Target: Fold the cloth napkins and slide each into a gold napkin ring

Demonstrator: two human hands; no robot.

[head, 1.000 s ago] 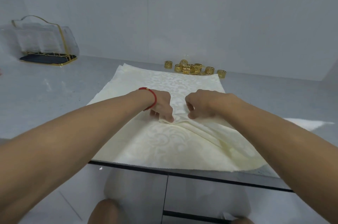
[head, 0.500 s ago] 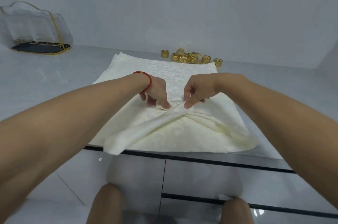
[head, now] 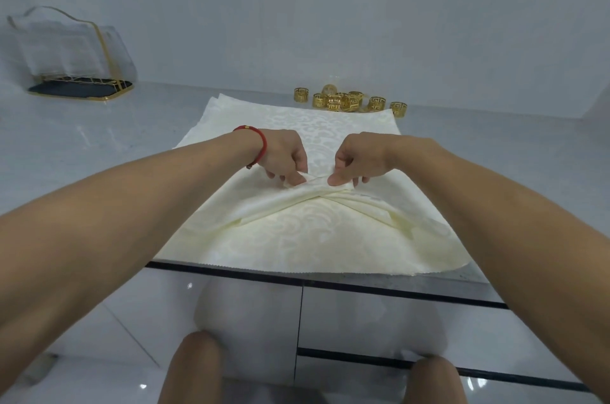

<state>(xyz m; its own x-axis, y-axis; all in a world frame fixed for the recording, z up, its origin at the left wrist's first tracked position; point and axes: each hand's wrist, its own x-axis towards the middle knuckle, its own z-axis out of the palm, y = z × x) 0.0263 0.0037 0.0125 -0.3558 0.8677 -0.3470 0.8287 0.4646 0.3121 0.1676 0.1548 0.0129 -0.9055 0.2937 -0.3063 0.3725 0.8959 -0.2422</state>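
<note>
One head-worn wide-angle camera looks forward and down along both forearms. The counter (head: 99,152) lies close below, and the wall (head: 429,24) stands just behind it.

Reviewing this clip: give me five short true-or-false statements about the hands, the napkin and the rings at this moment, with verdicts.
1. Both hands pinch the cream napkin near its middle. True: left hand, right hand.
2. A gold ring is already on the napkin. False: the gold napkin rings sit clustered on the counter beyond the napkin's far edge.
3. The left wrist wears a red bracelet. True.
4. The clear gold-trimmed holder stands at the right. False: it is far left.
5. The napkin lies perfectly flat. False: folds gather toward the fingers.
</note>
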